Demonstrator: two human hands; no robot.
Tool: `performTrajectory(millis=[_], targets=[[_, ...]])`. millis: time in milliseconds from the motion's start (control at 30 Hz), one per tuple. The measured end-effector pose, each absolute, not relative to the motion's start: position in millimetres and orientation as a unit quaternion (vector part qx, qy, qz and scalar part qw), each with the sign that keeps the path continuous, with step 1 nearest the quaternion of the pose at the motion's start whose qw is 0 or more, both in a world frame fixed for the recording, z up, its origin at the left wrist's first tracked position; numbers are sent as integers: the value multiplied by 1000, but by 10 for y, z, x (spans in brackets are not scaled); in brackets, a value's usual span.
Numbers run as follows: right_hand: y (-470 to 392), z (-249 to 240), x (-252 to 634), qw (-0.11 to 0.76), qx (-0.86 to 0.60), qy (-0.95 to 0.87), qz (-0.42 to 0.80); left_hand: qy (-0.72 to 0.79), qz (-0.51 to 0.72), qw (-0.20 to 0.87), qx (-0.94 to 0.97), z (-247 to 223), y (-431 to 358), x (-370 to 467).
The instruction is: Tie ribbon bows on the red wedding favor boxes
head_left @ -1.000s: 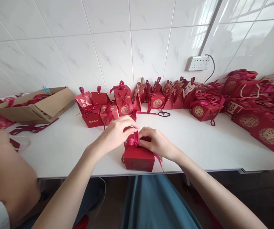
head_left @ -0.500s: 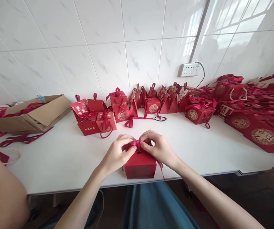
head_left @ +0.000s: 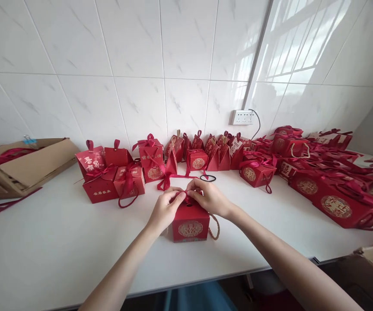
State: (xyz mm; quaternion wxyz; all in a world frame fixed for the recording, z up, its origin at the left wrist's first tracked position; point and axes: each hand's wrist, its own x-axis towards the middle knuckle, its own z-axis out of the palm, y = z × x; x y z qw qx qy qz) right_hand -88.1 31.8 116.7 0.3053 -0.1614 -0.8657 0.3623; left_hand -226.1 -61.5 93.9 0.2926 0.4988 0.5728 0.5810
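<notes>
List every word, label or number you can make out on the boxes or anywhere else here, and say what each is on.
"安居乐业": gold print, front-left red box.
"乔迁之喜": round emblem, large red box at right.
"囍", as far as it shows: pale panel, red box behind it.
Too small or blurred: the emblem on the nearest box and the remaining print. No numbers readable.

The box point(head_left: 190, 229) near the counter's front edge is red, its face bearing a round gold medallion; its ribbon point(head_left: 188, 197) is crimson and its cord loop point(head_left: 218, 229) tan. The counter point(head_left: 76, 255) is plain white. Toward its back left corner, the carton point(head_left: 40, 166) is brown, its clip point(head_left: 30, 139) blue. Behind, white wall tiles point(head_left: 137, 43) carry grey veining.
</notes>
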Motion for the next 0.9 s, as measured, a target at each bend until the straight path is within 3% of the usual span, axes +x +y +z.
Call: performTrajectory(millis=[400,567,900], targets=[[541,915,-860,398,-139,-832,359,566,601,351,441,891,-276,-2253],[482,921,-697,368,-79,-867,326,562,608,332,453,815,-371,-2226],[468,921,-689,378,-117,-855,334,577,566,344,478,868,-457,-2232]])
